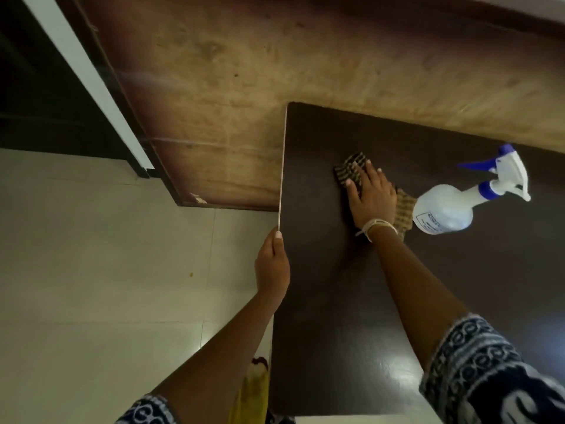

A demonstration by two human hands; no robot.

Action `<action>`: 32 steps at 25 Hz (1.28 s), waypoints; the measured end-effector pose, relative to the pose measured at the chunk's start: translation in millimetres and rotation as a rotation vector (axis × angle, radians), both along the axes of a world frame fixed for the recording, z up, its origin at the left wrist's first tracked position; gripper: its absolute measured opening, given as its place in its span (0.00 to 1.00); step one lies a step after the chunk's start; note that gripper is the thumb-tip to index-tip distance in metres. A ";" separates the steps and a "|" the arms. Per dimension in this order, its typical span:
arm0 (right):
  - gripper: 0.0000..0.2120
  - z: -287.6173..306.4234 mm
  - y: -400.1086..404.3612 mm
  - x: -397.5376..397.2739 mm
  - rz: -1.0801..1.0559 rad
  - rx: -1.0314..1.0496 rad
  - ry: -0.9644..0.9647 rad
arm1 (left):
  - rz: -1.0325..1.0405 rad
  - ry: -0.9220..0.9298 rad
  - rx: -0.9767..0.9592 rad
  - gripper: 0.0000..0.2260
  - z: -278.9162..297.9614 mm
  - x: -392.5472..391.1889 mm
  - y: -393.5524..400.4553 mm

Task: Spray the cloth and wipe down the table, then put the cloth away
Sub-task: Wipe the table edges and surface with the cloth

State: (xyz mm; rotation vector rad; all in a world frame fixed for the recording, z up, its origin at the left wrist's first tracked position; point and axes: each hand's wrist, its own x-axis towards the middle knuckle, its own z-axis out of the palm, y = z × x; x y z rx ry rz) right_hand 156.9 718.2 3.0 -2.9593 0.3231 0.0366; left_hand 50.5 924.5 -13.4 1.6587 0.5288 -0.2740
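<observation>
Wiping looks to be under way, judging by how things lie on the dark counter [351,301], which fills the right side of the view beside a pale tiled floor [107,270] and a worn brown wall panel [244,87]. Next in size, the spray bottle [446,209] lies tipped on its side on the counter, its blue-and-white trigger head toward the far right; no hand touches it, so the spraying step seems done. Just beside it, touching or nearly so, the checked cloth [350,169] lies flat on the counter near the far left corner. The right hand [371,197] presses down on it with fingers spread and straight. The left hand [272,264] holds the counter's left edge, thumb on top and fingers curled under, apparently steadying it. Left to do: most of the near counter, then putting the cloth away.
</observation>
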 end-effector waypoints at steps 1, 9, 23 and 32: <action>0.26 -2.0 4.8 -0.3 -0.091 0.027 0.001 | -0.037 -0.040 0.055 0.18 -2.6 -9.1 2.4; 0.26 4.9 55.4 -224.1 0.408 0.005 0.069 | -0.338 -0.254 0.548 0.24 -7.1 -87.7 12.8; 0.26 -7.1 104.0 -333.6 -0.105 0.097 -0.014 | -0.458 -0.389 0.771 0.23 -11.6 -152.5 24.7; 0.24 -17.8 -80.1 -378.0 -0.362 0.034 -0.185 | -1.273 -0.815 1.109 0.26 2.0 -147.0 16.9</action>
